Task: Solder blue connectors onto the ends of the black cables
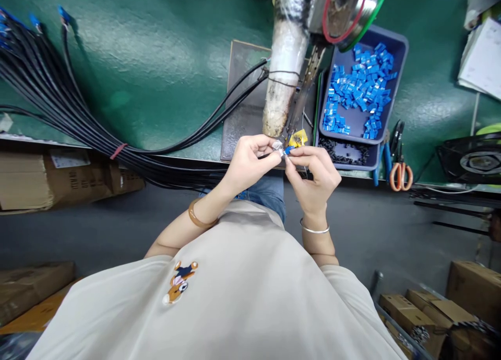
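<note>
My left hand (pixel 250 160) is closed in a pinch on a black cable (pixel 264 155) near its end, where pale wire ends show. My right hand (pixel 316 173) pinches a small blue connector (pixel 288 150) against that cable end. The fingertips of both hands nearly meet and partly hide the joint. Just above them ends a slim dark metal arm (pixel 306 91), beside a white wrapped tube (pixel 285 62) with a scorched tip. A yellow pad (pixel 299 138) sits right behind my right fingertips.
A blue-grey tray (pixel 401 62) holds many blue connectors, above another tray of small black parts (pixel 348 152). Orange-handled scissors (pixel 401 176) and a small fan (pixel 475 160) are to the right. A tied bundle of black cables (pixel 94 128) runs along the table's left edge.
</note>
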A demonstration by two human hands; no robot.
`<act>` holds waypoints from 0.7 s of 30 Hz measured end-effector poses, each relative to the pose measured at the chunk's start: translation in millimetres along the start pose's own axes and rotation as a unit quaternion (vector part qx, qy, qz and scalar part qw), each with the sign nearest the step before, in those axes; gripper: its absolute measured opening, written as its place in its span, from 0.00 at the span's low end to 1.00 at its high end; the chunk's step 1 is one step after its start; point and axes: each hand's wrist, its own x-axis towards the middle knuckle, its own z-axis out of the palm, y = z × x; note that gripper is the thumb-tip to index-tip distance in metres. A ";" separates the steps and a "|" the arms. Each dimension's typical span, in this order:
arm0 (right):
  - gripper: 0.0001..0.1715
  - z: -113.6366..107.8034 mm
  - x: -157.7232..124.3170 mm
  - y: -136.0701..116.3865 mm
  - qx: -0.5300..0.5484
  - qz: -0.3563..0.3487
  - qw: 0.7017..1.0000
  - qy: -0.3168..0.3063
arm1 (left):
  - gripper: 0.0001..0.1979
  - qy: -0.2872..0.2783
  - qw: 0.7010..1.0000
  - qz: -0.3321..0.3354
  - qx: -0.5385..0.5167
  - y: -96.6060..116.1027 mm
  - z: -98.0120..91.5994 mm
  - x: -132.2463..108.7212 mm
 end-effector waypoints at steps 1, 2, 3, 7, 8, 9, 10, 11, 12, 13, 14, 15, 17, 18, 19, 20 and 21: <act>0.06 0.2 -0.4 0.4 0.002 0.000 1.000 0.001 | 0.06 -0.004 1.000 -0.004 0.000 -1.4 -0.7 0.2; 0.07 0.5 -0.8 1.1 0.005 -0.002 1.000 0.002 | 0.06 -0.008 1.000 -0.006 0.000 -3.0 -1.3 0.4; 0.07 1.0 -1.2 1.8 0.007 -0.004 1.000 0.004 | 0.07 -0.012 1.000 -0.009 -0.002 -4.7 -1.8 0.6; 0.07 2.3 -1.7 3.9 -0.003 -0.002 1.000 0.001 | 0.08 -0.016 1.000 -0.017 -0.002 -9.0 -2.3 0.3; 0.07 2.3 -1.4 3.7 -0.005 -0.001 1.000 -0.001 | 0.08 -0.015 1.000 -0.017 -0.002 -8.9 -2.1 0.0; 0.06 2.2 -1.0 3.3 -0.006 -0.001 1.000 -0.001 | 0.08 -0.013 1.000 -0.015 -0.001 -8.3 -1.8 -0.4; 0.06 2.0 -0.4 2.7 -0.006 -0.001 1.000 -0.001 | 0.07 -0.012 1.000 -0.012 0.000 -7.3 -1.5 -0.8; 0.06 1.7 0.2 1.9 -0.007 -0.002 1.000 0.001 | 0.07 -0.012 1.000 -0.007 0.003 -6.0 -1.3 -1.1; 0.06 1.3 0.9 1.0 -0.008 -0.002 1.000 0.002 | 0.07 -0.014 1.000 -0.002 0.008 -4.7 -1.2 -1.3; 0.06 1.0 1.4 0.2 -0.010 -0.002 1.000 0.002 | 0.07 -0.016 1.000 0.004 0.013 -3.5 -1.3 -1.5; 0.06 0.6 1.8 -0.6 -0.011 -0.002 1.000 0.003 | 0.06 -0.018 1.000 0.009 0.017 -2.6 -1.5 -1.5; 0.07 0.4 1.9 -1.1 -0.012 -0.003 1.000 0.003 | 0.06 -0.020 1.000 0.013 0.019 -1.9 -1.8 -1.4; 0.07 0.3 1.1 -1.5 -0.012 -0.008 1.000 0.002 | 0.06 -0.026 1.000 0.013 0.013 -1.5 -2.5 -0.9; 0.07 0.4 0.2 -1.2 -0.012 -0.011 1.000 0.001 | 0.06 -0.029 1.000 0.008 0.007 -1.7 -2.8 -0.6; 0.07 0.7 -0.9 -0.7 -0.012 -0.013 1.000 -0.001 | 0.06 -0.034 0.999 0.000 0.001 -2.0 -3.0 -0.3; 0.07 1.0 -2.1 -0.1 -0.012 -0.014 1.000 -0.005 | 0.06 -0.040 0.999 -0.009 -0.003 -2.4 -3.0 0.0; 0.06 1.2 -3.2 0.7 -0.012 -0.014 1.000 -0.009 | 0.07 -0.046 0.999 -0.018 -0.006 -2.8 -3.0 0.2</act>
